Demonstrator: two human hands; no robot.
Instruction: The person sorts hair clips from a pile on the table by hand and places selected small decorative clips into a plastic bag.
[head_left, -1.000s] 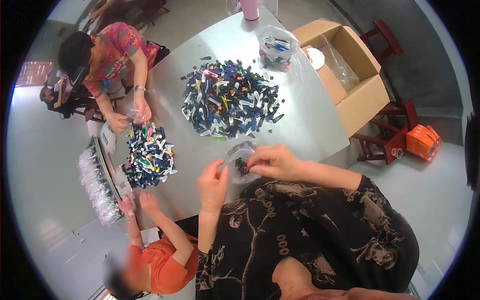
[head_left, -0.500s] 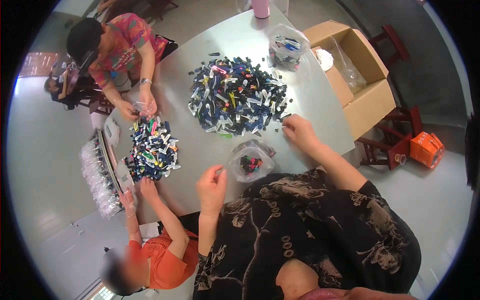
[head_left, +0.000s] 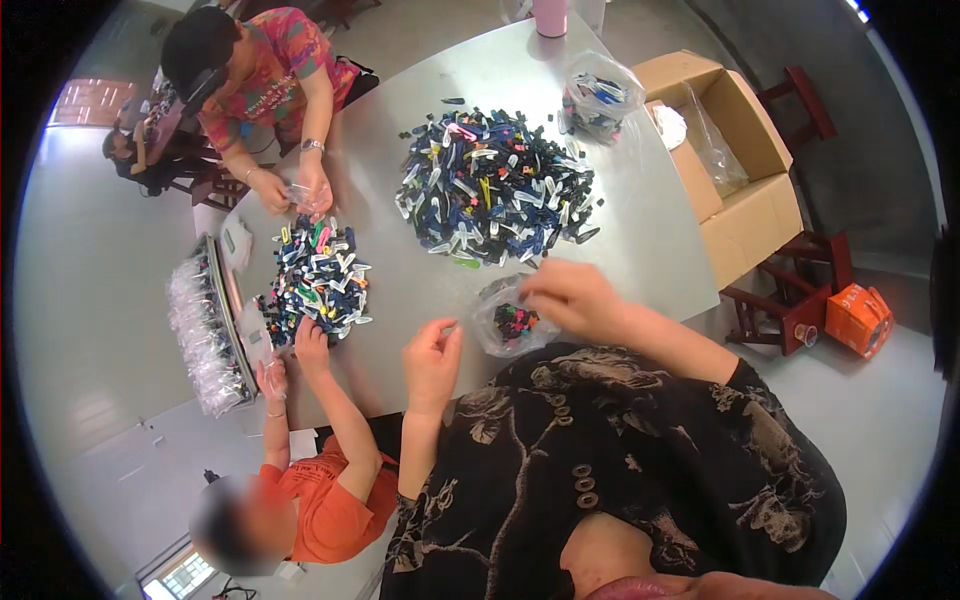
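Note:
A clear plastic bag point(head_left: 490, 342) stands open near the table's front edge, with small dark, red and green pieces inside. Over its right rim is my right hand point(head_left: 572, 298), fingers pinched together; what they hold, if anything, is too small to make out. Left of the bag, my left hand point(head_left: 432, 365) is raised with thumb and fingertips close together, and whether something is between them is not clear. Beyond the bag lies a large pile of hair clips and small dark clips point(head_left: 495, 190), mostly navy, white and black.
A smaller clip pile point(head_left: 318, 280) lies to the left between two co-workers' hands. A tray of clear packets point(head_left: 205, 335) is at the left edge. At the back right are a filled bag point(head_left: 600, 95), a pink cup point(head_left: 549, 16) and a cardboard box point(head_left: 745, 235).
My right hand went from the bag to the near right edge of the large pile, then came back over the bag. My left hand stayed beside the bag. The view has shifted slightly.

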